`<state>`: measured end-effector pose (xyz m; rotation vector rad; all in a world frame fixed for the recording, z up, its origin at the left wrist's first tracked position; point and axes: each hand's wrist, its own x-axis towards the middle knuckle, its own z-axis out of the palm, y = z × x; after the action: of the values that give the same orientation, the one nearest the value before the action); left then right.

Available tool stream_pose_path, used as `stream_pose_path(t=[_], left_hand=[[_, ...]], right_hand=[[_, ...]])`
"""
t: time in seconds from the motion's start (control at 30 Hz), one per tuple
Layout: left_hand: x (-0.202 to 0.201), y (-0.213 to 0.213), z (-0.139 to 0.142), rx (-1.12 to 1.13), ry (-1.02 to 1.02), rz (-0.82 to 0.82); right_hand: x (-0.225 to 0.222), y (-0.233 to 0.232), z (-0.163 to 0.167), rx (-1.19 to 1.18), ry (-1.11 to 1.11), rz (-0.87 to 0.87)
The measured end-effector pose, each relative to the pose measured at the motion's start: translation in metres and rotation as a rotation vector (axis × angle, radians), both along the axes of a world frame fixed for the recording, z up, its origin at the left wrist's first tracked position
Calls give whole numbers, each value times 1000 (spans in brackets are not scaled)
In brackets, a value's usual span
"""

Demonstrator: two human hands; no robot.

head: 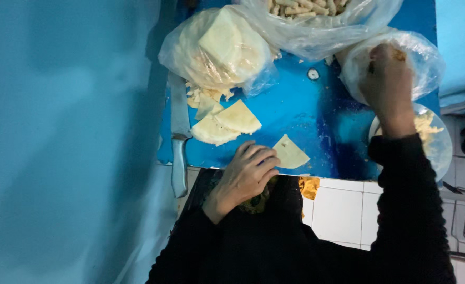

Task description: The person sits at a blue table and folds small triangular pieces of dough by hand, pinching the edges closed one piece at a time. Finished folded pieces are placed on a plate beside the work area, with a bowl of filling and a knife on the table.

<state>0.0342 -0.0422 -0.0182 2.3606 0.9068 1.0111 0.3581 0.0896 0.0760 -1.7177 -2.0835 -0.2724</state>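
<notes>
— Where are her hands?

— The left hand (247,171) rests curled at the near edge of the blue table (301,113), fingertips touching a small dough triangle (290,153). The right hand (387,84) reaches into a clear bag (424,58); whether it pinches anything, I cannot tell.

— And around them?

— More triangles (226,123) lie just beside a knife (179,142). A bag of flat sheets (216,47) sits behind them, another bag of rolls (316,18) at the far edge, and a plate (437,142) under the right wrist.

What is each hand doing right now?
Left hand: loosely curled, fingertips on a pale triangular dough wrapper.
Right hand: reaching into a clear plastic bag; grip cannot be told.
</notes>
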Motion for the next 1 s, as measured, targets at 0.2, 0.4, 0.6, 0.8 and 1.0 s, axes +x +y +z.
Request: stream_pose_path(t=[0.2,0.4,0.6,0.8,1.0], left_hand=[[-2,-5,3,-104,-66,176],[2,-12,9,-105,-74,326],[7,-9,11,-127,-57,326],[12,-6,14,-129,-64,334],[12,-7,13,-106,-59,331]], right_hand=[[-2,12,-11,-61,-102,-25],[10,-8,8,-85,80,69],[-59,-79,-4,-422,510,155],[-125,-128,-44,-415,430,372],[-115,-152,-40,-95,192,449]])
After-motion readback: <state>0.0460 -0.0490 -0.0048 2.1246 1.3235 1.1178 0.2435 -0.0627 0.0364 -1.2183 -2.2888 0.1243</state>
